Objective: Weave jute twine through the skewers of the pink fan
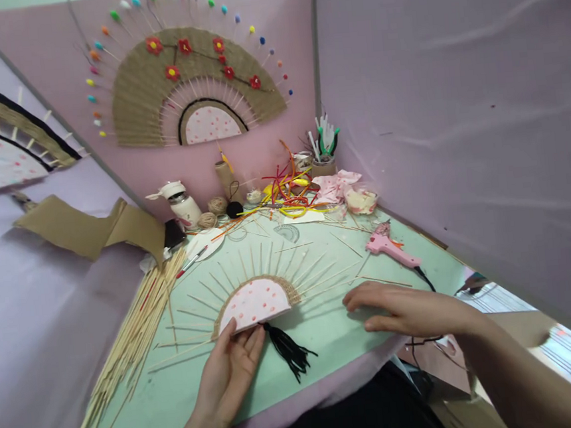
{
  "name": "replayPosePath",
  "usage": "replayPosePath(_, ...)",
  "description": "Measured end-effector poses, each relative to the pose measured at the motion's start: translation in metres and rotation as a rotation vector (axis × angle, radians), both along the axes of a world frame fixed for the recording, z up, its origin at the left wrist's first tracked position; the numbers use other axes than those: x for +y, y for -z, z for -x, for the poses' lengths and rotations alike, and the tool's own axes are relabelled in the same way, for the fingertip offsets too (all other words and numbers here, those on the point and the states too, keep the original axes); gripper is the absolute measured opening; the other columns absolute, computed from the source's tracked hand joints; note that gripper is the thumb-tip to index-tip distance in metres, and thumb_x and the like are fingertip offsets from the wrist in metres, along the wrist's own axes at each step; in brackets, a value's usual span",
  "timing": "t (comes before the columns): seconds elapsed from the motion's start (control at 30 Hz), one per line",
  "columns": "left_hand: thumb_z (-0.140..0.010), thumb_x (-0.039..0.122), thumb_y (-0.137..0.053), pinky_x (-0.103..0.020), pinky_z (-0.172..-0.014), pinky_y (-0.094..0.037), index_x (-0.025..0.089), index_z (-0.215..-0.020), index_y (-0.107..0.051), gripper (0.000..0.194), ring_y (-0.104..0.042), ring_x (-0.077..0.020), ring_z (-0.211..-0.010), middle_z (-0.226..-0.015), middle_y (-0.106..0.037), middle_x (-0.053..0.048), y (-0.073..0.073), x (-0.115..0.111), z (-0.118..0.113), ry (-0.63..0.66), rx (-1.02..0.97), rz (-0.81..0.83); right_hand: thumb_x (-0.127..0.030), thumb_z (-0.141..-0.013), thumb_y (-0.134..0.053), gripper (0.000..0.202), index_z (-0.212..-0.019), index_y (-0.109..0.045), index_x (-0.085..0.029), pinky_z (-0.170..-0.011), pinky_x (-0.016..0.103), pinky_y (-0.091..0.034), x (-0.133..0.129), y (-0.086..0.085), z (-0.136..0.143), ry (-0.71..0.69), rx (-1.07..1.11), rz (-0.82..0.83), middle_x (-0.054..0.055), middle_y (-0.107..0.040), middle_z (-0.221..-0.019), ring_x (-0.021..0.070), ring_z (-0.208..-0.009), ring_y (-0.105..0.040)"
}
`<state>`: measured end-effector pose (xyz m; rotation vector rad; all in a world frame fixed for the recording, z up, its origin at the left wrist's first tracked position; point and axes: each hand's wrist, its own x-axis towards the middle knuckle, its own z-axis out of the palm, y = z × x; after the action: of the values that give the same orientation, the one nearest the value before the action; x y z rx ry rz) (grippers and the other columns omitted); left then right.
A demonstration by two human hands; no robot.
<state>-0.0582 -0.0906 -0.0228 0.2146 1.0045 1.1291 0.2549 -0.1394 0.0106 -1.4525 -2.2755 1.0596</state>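
Observation:
A half-round piece (256, 302) covered in white cloth with pink dots, edged with brown twine, has thin sticks fanning out from its curved side. My left hand (236, 365) holds its straight lower edge, thumb on top and fingers beneath. From that edge a black tassel (288, 350) hangs over the green table (326, 337). To the right of the piece, my right hand (398, 307) hovers low over the table with its fingers apart and nothing in them. A pink glue gun (393, 250) lies beyond my right hand.
Loose sticks (135, 327) lie in a long pile on the left. Along the back stand a white bottle (182, 206), twine balls (209, 220), colored pipe cleaners (291, 190) and a jar of tools (324, 165). A large fan (137, 87) hangs on the back wall.

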Motion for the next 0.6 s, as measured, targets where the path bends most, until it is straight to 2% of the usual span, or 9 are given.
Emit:
replayPosePath(0.1,-0.082,0.011,-0.049,-0.032,-0.073,-0.056,0.013,-0.098,-0.058,0.019,-0.066,-0.0191,-0.081,-0.087,-0.068,-0.01,-0.002,-0.001,0.003,0.006,0.025,0.01,-0.044,-0.084,-0.045,0.041,-0.118,-0.054,-0.023,-0.104,0.039,-0.027,0.0,0.01,-0.02,-0.031,0.046,0.021,0.007,-0.041,-0.136,0.0241,-0.126,-0.034)
replayPosePath(0.23,-0.081,0.01,-0.049,-0.032,-0.072,-0.056,0.015,-0.105,-0.057,0.026,-0.067,-0.0172,-0.076,-0.088,-0.068,-0.009,-0.003,-0.006,0.007,0.024,0.046,-0.014,-0.048,-0.084,-0.045,0.045,-0.121,-0.052,-0.024,-0.108,0.041,-0.021,0.008,0.024,-0.041,0.047,0.025,-0.02,0.006,-0.036,-0.14,0.0237,-0.13,-0.028)
replayPosePath(0.43,-0.079,0.01,-0.05,-0.032,-0.07,-0.056,0.015,-0.109,-0.056,0.03,-0.067,-0.0175,-0.073,-0.083,-0.068,-0.009,-0.005,-0.012,0.006,0.016,0.125,0.024,-0.045,-0.085,-0.043,0.042,-0.116,-0.055,-0.019,-0.105,0.041,-0.026,0.034,0.045,-0.053,0.163,-0.007,-0.226,0.009,-0.048,-0.13,0.0235,-0.124,-0.036)
replayPosePath(0.6,-0.077,0.009,-0.054,-0.032,-0.073,-0.055,0.014,-0.097,-0.057,0.022,-0.067,-0.018,-0.075,-0.083,-0.067,-0.009,-0.007,-0.013,0.008,0.034,0.159,0.065,-0.038,-0.086,-0.041,0.036,-0.112,-0.057,-0.019,-0.098,0.04,-0.034,0.052,0.058,-0.054,0.343,-0.055,-0.32,0.01,-0.054,-0.121,0.0232,-0.113,-0.047)
